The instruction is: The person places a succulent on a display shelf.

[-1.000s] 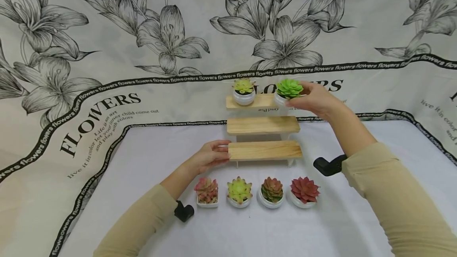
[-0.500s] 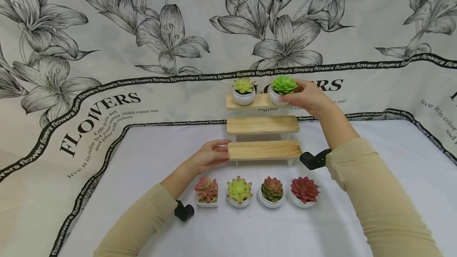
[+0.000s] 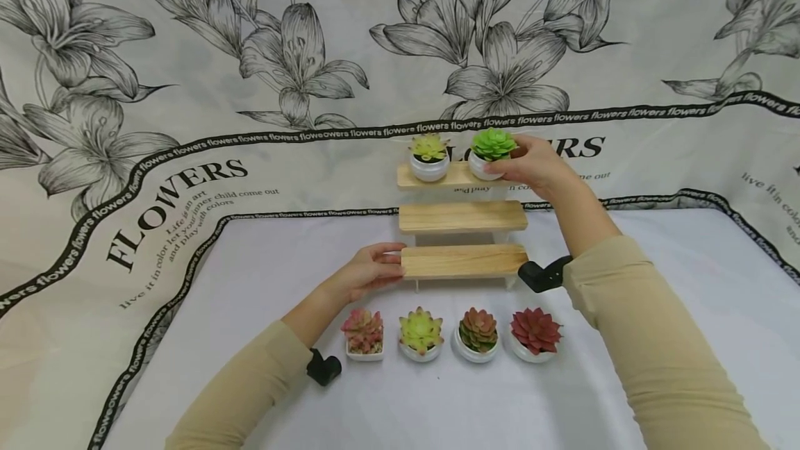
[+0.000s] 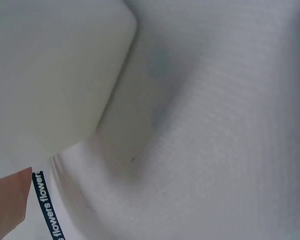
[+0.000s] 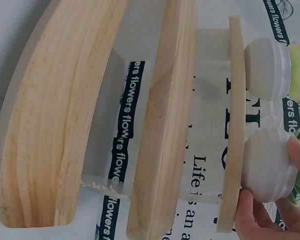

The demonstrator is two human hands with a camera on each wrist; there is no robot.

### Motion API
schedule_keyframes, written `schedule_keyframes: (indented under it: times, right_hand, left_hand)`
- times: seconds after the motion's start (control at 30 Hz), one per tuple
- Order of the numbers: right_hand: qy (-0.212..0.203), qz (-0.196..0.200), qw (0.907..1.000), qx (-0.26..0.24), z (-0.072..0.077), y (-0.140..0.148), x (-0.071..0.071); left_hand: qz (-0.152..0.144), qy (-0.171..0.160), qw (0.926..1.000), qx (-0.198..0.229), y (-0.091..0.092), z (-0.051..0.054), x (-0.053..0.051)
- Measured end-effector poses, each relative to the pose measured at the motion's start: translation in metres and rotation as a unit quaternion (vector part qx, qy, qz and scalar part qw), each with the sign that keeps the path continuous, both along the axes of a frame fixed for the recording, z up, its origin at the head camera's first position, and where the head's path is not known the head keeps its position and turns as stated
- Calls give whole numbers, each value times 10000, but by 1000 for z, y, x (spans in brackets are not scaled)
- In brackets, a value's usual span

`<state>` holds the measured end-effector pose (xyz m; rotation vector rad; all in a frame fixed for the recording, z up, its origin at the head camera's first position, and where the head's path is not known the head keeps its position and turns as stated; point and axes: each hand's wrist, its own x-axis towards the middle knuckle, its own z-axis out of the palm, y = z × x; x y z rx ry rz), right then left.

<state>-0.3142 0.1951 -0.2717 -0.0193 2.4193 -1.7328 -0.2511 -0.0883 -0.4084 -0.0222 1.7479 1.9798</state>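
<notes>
My right hand (image 3: 542, 167) grips a bright green potted succulent (image 3: 492, 144) by its white pot, at the right part of the top board of a three-tier wooden display stand (image 3: 462, 217). In the right wrist view the white pot (image 5: 270, 167) touches the top board (image 5: 237, 120), with thumb and fingers around it. A yellow-green potted succulent (image 3: 429, 158) stands left of it on that board. My left hand (image 3: 369, 274) holds the left end of the lowest board (image 3: 464, 261). The left wrist view shows mostly a blurred white surface.
In front of the stand is a row of several potted succulents: a pink one (image 3: 364, 334), a yellow-green one (image 3: 421, 334), a reddish-green one (image 3: 478, 334) and a dark red one (image 3: 535, 334). Behind hangs a flower-printed cloth (image 3: 312, 75).
My right hand has moved left with the bright green succulent, bringing it nearer the yellow-green one on the top board. My left hand stays at the lowest board.
</notes>
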Motion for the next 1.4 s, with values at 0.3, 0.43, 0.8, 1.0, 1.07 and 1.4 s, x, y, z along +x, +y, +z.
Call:
schedule_keyframes:
  times: [0.3, 0.43, 0.8, 1.0, 1.07, 1.4]
  right_hand:
    - [77, -130, 9994, 313, 1, -5, -3]
    - [23, -164, 9996, 232, 2, -6, -2]
    - [210, 80, 9994, 244, 7, 4, 13]
    - [458, 191, 9978, 433, 11, 16, 27]
    - [518, 210, 9973, 486, 12, 20, 32]
    - [687, 137, 9954, 647, 15, 35, 63]
  left_hand:
    - [-4, 10, 10000, -19, 0, 2, -1]
    - [-37, -17, 10000, -8, 0, 3, -1]
    - [-50, -45, 10000, -14, -1, 3, 1]
    - [-105, -46, 9999, -26, -2, 3, 2]
    - [-139, -34, 9999, -17, -2, 3, 3]
    - [-167, -6, 9998, -65, -4, 3, 5]
